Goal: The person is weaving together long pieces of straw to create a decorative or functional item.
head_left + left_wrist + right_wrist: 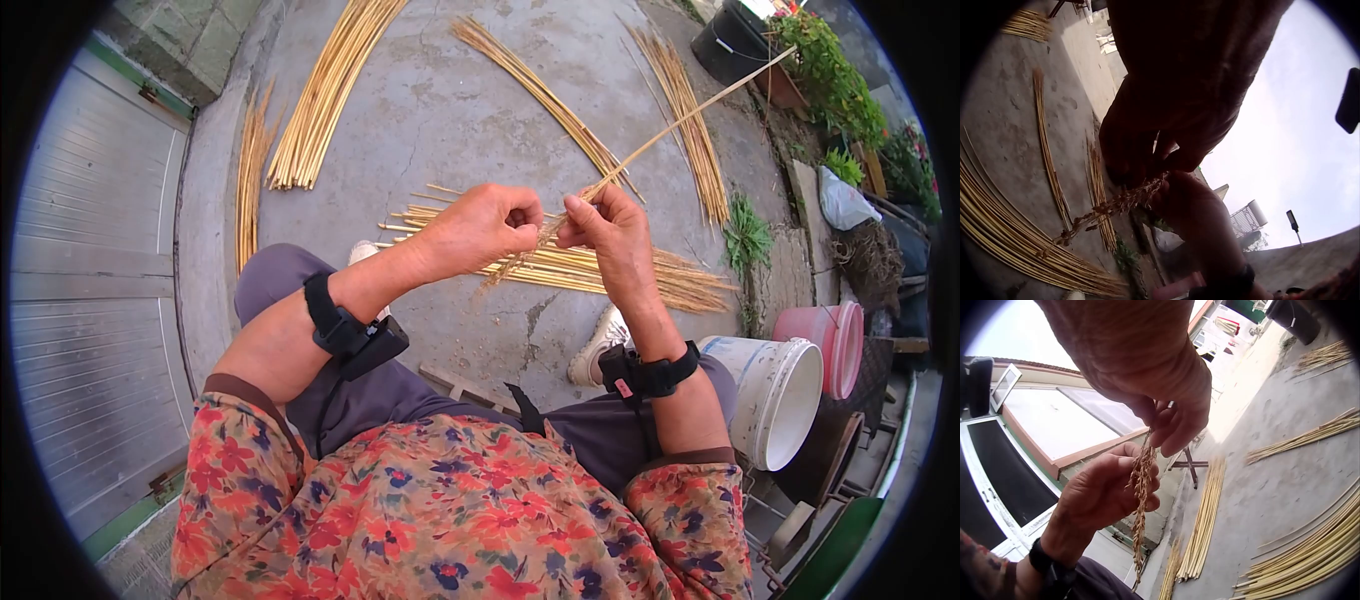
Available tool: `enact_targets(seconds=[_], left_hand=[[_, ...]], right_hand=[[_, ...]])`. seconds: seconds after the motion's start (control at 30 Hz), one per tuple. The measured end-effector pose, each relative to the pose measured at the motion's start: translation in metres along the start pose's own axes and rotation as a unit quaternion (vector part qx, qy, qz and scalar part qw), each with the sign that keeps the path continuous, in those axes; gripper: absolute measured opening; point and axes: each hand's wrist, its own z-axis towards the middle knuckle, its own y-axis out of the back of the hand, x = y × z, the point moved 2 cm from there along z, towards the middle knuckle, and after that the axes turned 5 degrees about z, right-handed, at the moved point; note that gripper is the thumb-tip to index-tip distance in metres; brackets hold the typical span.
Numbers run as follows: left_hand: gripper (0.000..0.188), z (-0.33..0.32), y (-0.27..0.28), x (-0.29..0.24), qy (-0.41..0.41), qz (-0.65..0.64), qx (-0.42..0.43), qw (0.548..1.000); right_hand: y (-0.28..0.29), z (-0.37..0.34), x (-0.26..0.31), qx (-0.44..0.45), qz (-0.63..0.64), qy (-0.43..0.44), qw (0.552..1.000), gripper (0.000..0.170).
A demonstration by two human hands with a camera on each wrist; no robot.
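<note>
While the left hand [480, 228] curls its fingers beside the seed head [515, 264], hold impossible to tell, the right hand [622, 240] pinches the stalk [700, 114] slanting far right, likely light, springy, brittle, best held just behind the seed head

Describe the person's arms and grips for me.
Both floral sleeves are tan with red and dark blue, ending in brown cuffs. Each forearm wears a black strap with a black device; the right device bears a pink label. The left grip and right grip wear no gloves.
</note>
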Motion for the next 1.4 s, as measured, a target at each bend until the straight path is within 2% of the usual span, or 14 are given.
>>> enact_targets(seconds=[0.1,0.2,0.3,0.43,0.67,1.2,1.33,1.4], left_hand=[[0.009,-0.003,0.003,0.005,0.027,-0.05,0.017,0.998],[0.009,-0.005,0.01,0.009,0.041,0.01,-0.004,0.999],[0.009,-0.007,0.016,0.006,0.03,0.0,-0.025,0.999],[0.011,-0.009,0.009,-0.004,0.015,-0.034,-0.007,0.999],[0.014,-0.005,0.003,-0.003,-0.021,-0.003,-0.017,1.0],[0.011,-0.001,0.003,-0.002,0.017,0.033,-0.002,0.999],[0.012,0.0,0.004,-0.002,0.022,0.052,-0.004,0.998],[0.012,0.002,0.003,0.002,0.032,0.013,-0.005,0.999]], right_hand=[[0.011,0.004,0.002,-0.013,0.025,0.005,1.0,0.017],[0.015,0.007,0.002,-0.018,0.053,0.004,0.998,0.018],[0.012,0.005,0.001,-0.007,0.065,-0.005,0.998,0.017],[0.008,0.008,-0.001,0.007,0.054,-0.008,0.998,0.018],[0.002,0.009,-0.002,0.02,0.045,-0.004,0.999,0.018],[-0.003,0.006,0.0,0.026,0.02,0.006,0.999,0.016],[-0.005,0.003,0.001,0.022,-0.013,0.038,0.999,0.014],[-0.006,0.002,0.0,0.013,-0.028,0.054,0.998,0.013]])
